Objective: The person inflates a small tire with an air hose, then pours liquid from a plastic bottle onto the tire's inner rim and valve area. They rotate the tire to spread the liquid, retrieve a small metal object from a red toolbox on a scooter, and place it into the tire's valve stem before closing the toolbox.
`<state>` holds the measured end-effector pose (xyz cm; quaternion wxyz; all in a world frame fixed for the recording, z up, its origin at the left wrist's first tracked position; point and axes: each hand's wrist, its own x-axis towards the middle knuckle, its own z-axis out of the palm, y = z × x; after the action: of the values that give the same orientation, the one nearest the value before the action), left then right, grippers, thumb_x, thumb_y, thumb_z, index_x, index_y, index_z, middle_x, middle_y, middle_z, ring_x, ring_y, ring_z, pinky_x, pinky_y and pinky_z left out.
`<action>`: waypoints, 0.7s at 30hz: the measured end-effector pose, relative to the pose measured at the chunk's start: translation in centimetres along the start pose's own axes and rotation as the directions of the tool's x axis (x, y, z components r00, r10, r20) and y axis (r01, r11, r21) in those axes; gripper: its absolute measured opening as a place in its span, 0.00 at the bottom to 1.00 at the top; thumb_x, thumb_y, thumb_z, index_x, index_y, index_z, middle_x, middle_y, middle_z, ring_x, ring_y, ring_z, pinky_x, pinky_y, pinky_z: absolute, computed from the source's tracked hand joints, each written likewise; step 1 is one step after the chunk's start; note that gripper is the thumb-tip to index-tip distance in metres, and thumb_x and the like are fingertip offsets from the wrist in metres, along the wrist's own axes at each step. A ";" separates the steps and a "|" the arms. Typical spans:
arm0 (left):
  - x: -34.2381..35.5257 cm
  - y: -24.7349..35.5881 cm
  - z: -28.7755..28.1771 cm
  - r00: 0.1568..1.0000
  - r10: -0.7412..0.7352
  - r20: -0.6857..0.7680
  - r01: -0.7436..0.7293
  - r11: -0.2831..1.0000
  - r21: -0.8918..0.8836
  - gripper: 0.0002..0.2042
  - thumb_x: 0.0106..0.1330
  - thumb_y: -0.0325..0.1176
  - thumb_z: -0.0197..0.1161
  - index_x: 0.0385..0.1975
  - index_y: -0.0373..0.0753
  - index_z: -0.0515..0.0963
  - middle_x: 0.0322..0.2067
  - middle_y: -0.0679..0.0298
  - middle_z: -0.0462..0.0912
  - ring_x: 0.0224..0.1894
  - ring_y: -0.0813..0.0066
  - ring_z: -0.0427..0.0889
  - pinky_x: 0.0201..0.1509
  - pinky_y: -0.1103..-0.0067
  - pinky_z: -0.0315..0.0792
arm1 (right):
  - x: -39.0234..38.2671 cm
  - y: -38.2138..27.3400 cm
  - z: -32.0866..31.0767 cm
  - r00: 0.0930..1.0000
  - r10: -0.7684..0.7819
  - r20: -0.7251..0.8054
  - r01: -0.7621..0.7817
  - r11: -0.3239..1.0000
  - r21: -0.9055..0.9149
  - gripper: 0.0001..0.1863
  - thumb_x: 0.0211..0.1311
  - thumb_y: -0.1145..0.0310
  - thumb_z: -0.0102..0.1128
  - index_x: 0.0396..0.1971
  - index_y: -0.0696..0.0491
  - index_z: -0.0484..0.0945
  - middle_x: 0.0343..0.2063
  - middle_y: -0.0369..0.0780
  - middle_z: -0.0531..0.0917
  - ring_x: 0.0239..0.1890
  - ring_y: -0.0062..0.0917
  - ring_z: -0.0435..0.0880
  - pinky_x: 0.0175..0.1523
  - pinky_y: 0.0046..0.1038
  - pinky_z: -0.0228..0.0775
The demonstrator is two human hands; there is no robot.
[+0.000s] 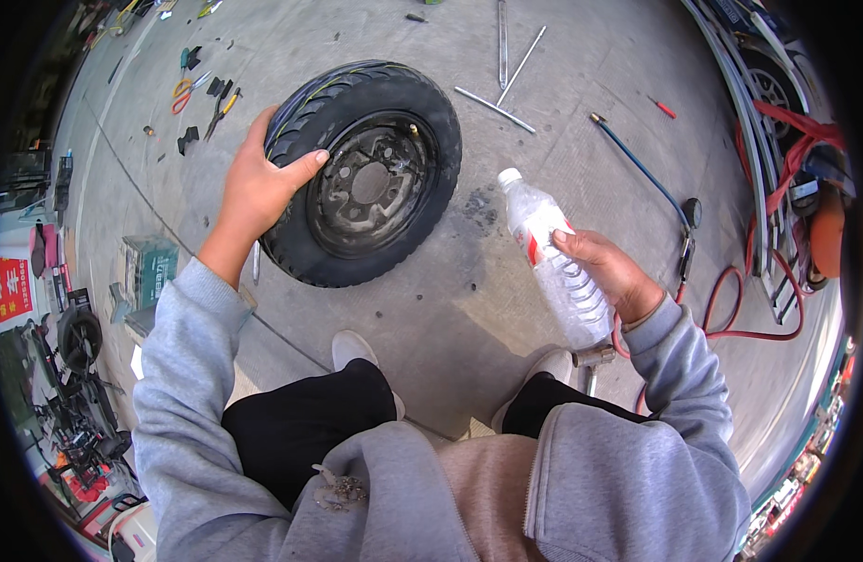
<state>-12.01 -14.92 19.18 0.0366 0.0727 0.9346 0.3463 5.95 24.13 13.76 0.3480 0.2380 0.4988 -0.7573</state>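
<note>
Small scooter wheel (361, 175) lying flat on the concrete floor (450, 318), tire still on the rim, valve stem poking up on the far side. Left hand (259, 187) clamped on the tire's left edge, thumb hooked over the sidewall twd the rim. Right hand (608, 272) gripping a clear plastic bottle (555, 259) w/ white cap, just right of the wheel, tilted w/ cap pointing at it. Pliers & cutters (205, 92) scattered left of the wheel, metal rods (508, 70) beyond it, air hose (649, 173) to its right.
</note>
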 end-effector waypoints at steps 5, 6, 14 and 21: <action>0.1 0.8 0.1 1.000 0.020 -0.002 -0.020 0.997 0.080 0.46 0.50 0.49 0.78 0.67 0.32 0.65 0.61 0.44 0.74 0.64 0.52 0.73 0.68 0.68 0.66 | 0.3 -0.1 0.6 1.000 -0.020 0.016 0.020 1.000 -0.005 0.27 0.65 0.47 0.63 0.48 0.58 0.80 0.35 0.37 0.86 0.33 0.21 0.84 0.39 0.24 0.75; 0.1 0.9 0.2 1.000 0.013 -0.002 -0.013 0.995 0.102 0.47 0.49 0.49 0.78 0.67 0.32 0.65 0.61 0.44 0.74 0.64 0.52 0.73 0.68 0.67 0.66 | 0.2 -0.1 0.7 1.000 -0.020 0.013 0.021 1.000 -0.013 0.27 0.65 0.47 0.63 0.48 0.58 0.80 0.35 0.37 0.85 0.33 0.21 0.84 0.40 0.24 0.75; 0.1 1.1 0.5 0.999 0.025 -0.027 -0.021 0.990 0.141 0.47 0.49 0.51 0.78 0.67 0.33 0.65 0.61 0.43 0.74 0.65 0.50 0.72 0.68 0.65 0.66 | 0.1 -0.2 0.9 1.000 0.001 0.018 -0.001 0.999 -0.035 0.29 0.65 0.46 0.64 0.49 0.59 0.79 0.36 0.39 0.85 0.34 0.22 0.85 0.41 0.25 0.76; -0.1 1.4 0.4 0.999 0.040 -0.024 -0.037 0.989 0.140 0.46 0.50 0.51 0.77 0.67 0.33 0.65 0.61 0.43 0.74 0.64 0.49 0.73 0.67 0.65 0.67 | 0.2 -0.2 0.8 0.999 -0.002 0.039 0.005 0.997 -0.075 0.31 0.65 0.44 0.63 0.49 0.60 0.79 0.37 0.39 0.85 0.34 0.22 0.85 0.40 0.25 0.76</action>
<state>-11.67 -13.62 19.78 0.0123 0.0885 0.9553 0.2817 5.65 23.36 14.06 0.3648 0.2092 0.5203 -0.7433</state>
